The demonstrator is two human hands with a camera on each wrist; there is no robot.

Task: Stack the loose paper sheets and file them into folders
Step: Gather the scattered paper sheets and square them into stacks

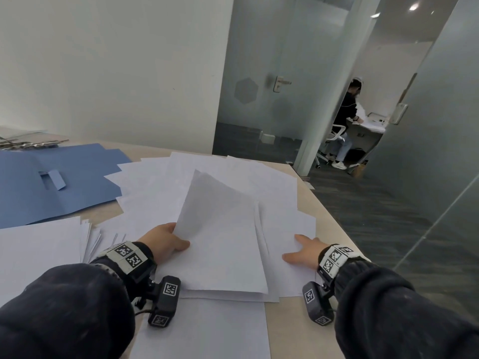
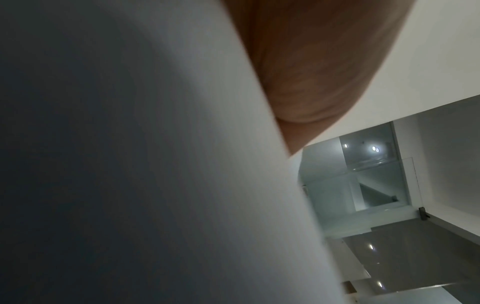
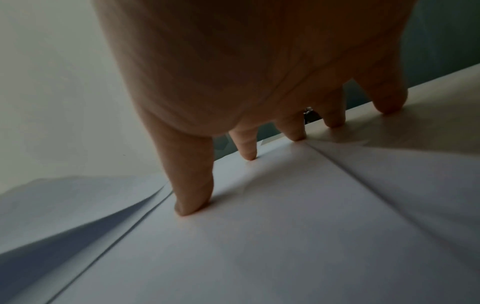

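Observation:
White paper sheets (image 1: 160, 182) lie fanned across the beige table (image 1: 321, 208). My left hand (image 1: 166, 242) grips the left edge of a small stack of sheets (image 1: 223, 237), thumb on top, and lifts that edge so the top sheet curls upward. In the left wrist view the lifted paper (image 2: 155, 164) hides most of the hand (image 2: 311, 72). My right hand (image 1: 302, 251) lies flat, its straight fingers (image 3: 193, 197) spread and pressing on the sheets (image 3: 285, 226) to the right of the stack. An open blue folder (image 1: 57, 182) lies at the far left.
Another pile of white sheets (image 1: 39, 244) sits at the near left, and one sheet (image 1: 204, 330) lies near the front edge. Metal binder clips (image 1: 28, 144) rest beyond the folder. The table's right edge drops to a dark carpet (image 1: 368, 216). A person (image 1: 344, 120) sits beyond a glass partition.

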